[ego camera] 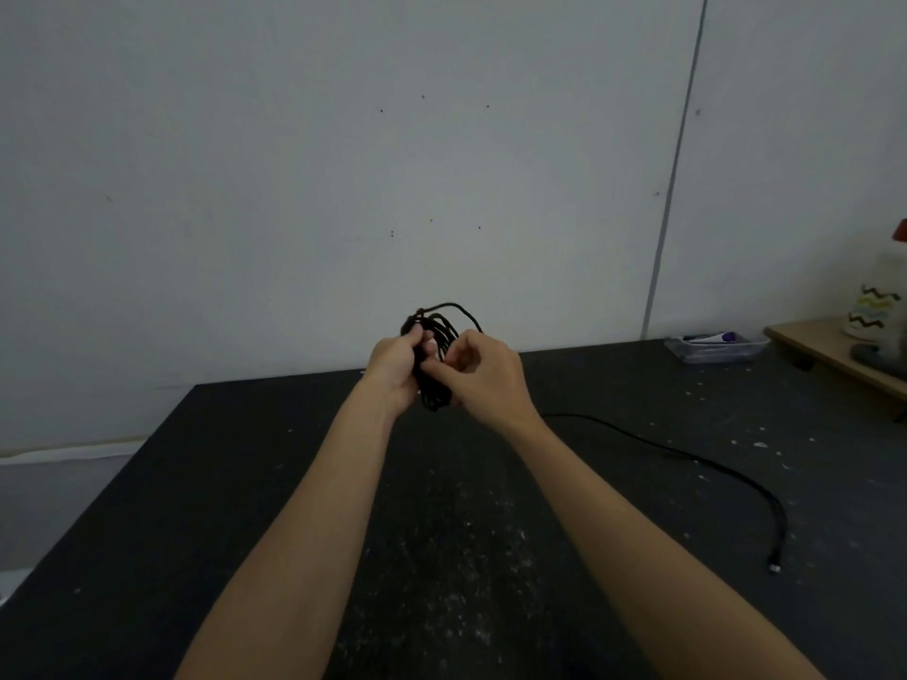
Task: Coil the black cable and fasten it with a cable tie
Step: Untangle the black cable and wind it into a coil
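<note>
A black cable (444, 322) is gathered into several loops and held up above the far part of the dark table (245, 483). My left hand (395, 368) grips the bundle around its middle. My right hand (483, 373) pinches the same bundle from the right, fingertips meeting the left thumb. The loops stick out above both hands and a short bit shows below them. The cable's loose tail (711, 463) trails over the table to the right and ends in a plug (775, 567). I cannot make out a cable tie.
A clear plastic tray (714, 347) with small items sits at the table's back right. Beyond it a wooden shelf (829, 353) carries a patterned vase (871, 314). A white wall stands right behind the table; the table's left edge runs diagonally.
</note>
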A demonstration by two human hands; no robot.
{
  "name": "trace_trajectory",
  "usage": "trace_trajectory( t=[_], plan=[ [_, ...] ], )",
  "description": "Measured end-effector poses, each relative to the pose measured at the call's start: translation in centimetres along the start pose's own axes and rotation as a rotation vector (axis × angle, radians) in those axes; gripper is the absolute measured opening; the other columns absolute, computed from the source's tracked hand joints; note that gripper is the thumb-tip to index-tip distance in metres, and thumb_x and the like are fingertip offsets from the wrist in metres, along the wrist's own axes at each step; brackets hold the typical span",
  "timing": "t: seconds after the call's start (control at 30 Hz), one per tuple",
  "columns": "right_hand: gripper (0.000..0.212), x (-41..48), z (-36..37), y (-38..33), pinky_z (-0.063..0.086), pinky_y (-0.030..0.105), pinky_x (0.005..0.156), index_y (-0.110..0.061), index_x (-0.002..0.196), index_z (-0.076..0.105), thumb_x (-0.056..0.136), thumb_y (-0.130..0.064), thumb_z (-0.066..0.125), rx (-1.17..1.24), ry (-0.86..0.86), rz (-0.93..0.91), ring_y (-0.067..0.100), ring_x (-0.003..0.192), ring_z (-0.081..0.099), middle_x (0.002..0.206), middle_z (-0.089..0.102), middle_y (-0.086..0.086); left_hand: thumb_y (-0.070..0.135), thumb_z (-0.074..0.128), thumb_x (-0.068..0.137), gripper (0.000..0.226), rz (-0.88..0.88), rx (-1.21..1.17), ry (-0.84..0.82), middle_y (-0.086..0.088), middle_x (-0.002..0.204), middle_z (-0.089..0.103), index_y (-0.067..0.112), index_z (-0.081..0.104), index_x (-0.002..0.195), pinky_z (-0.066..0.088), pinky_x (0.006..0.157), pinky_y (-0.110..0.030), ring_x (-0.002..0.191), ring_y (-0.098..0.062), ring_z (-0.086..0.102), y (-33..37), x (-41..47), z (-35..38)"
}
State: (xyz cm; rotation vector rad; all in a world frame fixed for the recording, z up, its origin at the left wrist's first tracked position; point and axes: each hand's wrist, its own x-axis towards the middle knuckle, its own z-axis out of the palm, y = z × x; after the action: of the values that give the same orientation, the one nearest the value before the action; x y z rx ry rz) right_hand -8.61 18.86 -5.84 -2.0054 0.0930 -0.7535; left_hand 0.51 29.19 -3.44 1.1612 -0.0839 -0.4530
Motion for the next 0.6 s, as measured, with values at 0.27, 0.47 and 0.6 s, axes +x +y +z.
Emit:
trace_trajectory(
  t=[0.27, 0.47, 0.6],
  plan=[
    [0.052, -2.9, -6.9, 8.6, 0.050, 0.025, 0.069, -0.013, 0.078, 0.080, 0.099, -0.055, 0.060, -0.052, -0.523, 0.215, 0.016, 0.051, 0.050, 0.054, 0.057, 0.006, 0.029, 0.042, 0.108, 0.034, 0.015, -0.347, -0.035, 0.008, 0.042, 0.035, 0.008, 0.054, 0.084, 0.038, 0.038, -0.017, 0.031, -0.005, 0.037, 4.3, 0.8, -4.1],
    [0.054, -0.3, -8.5, 9.2, 0.042, 0.026, 0.051, -0.011, 0.070, 0.060, 0.091, -0.060, 0.070, -0.333, -0.353, 0.694, 0.016, 0.050, 0.048, 0.059, 0.056, 0.002, 0.032, 0.038, 0.107, 0.037, -0.168, 0.156, -0.258, 0.011, 0.040, 0.026, 0.012, 0.050, 0.078, 0.020, 0.028, -0.017, 0.027, -0.002, 0.022, 5.2, -0.7, -4.7],
    [0.040, 2.3, -6.4, 6.6, 0.020, 0.017, 0.034, -0.010, 0.075, 0.057, 0.104, -0.038, 0.060, 0.247, -0.164, 0.884, 0.008, 0.035, 0.029, 0.049, 0.040, -0.003, 0.037, 0.044, 0.105, 0.038, -0.313, 0.600, -0.325, 0.011, 0.042, 0.023, 0.013, 0.052, 0.076, 0.014, 0.031, -0.016, 0.029, -0.003, 0.017, 4.0, -1.8, -3.1]
  ],
)
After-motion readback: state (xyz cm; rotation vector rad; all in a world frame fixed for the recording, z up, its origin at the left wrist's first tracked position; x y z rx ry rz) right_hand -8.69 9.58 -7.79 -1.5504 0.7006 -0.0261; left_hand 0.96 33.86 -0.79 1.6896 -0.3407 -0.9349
